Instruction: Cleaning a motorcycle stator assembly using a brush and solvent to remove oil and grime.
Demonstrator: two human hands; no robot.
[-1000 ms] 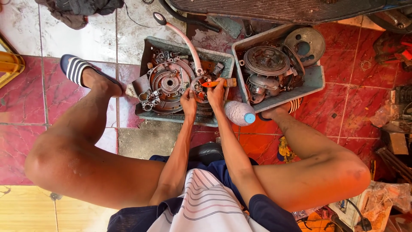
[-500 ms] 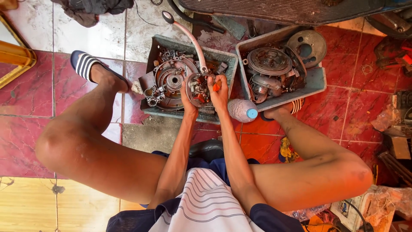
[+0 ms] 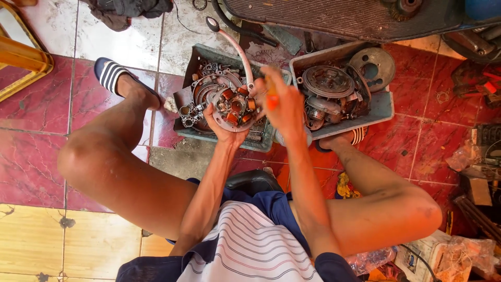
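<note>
My left hand (image 3: 225, 128) holds up a round metal stator plate (image 3: 235, 107) with several copper coils on it, above the left grey tray (image 3: 188, 99). My right hand (image 3: 282, 104) is closed round an orange-handled tool (image 3: 271, 96) and is blurred beside the plate's right edge. The tool's tip is hidden. A pale pink-white hose (image 3: 237, 49) curves up from the plate toward the top of the view.
A second grey tray (image 3: 383, 107) on the right holds round engine parts and a metal disc (image 3: 371, 67). My feet in striped sandals (image 3: 110, 74) flank the trays. A dark cloth (image 3: 128, 10) lies at the top, a yellow frame (image 3: 23, 57) at left, clutter at right.
The view has moved closer. My left hand lifted the stator plate toward me and my right hand with the orange tool rose to its right side.
</note>
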